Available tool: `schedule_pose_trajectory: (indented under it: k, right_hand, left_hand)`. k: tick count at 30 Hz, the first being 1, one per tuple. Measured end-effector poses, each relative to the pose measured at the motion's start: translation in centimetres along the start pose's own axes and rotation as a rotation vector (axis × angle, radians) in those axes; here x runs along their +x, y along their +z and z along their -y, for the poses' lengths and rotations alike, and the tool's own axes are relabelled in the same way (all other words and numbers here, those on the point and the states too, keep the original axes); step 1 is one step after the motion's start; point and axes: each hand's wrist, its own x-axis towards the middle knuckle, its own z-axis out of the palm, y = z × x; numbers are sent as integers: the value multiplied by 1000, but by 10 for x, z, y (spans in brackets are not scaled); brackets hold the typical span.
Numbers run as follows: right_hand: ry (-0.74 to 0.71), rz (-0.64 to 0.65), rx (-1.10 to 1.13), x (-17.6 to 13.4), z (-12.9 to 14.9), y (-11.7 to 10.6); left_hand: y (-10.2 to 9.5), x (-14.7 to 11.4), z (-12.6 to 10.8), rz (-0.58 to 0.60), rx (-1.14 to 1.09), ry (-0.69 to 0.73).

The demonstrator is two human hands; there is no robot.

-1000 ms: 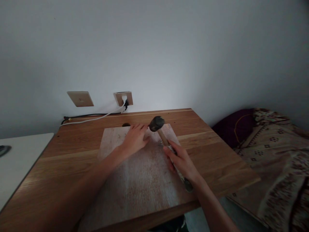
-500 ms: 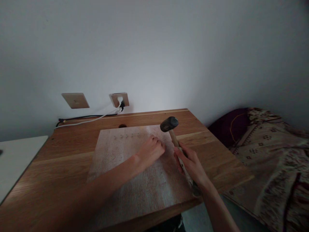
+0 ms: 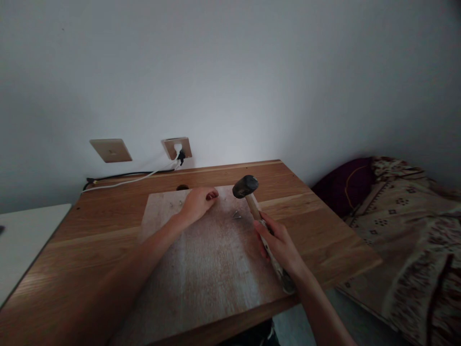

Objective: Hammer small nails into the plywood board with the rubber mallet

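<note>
The table runs past the board's right edge; my right hand grips the hammer, apart from my curled left hand (I can't tell what it holds), nails between.

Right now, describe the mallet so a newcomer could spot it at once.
On the wooden table lies a pale, worn board. At its right edge, the right hand grips the mallet by its handle. Its thick, black head sets it apart from the small metal nails on the board.
</note>
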Motion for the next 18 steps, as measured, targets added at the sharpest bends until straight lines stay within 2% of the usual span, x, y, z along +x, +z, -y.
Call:
schedule_pose_trajectory:
  k: [12,18]
  right_hand:
    - [-1,96,-50,7,-9,10]
    - [-31,168,-221,17,-9,17]
  left_hand:
    - [3,-2,0,-43,102,56]
    - [3,-2,-6,-25,27,-40]
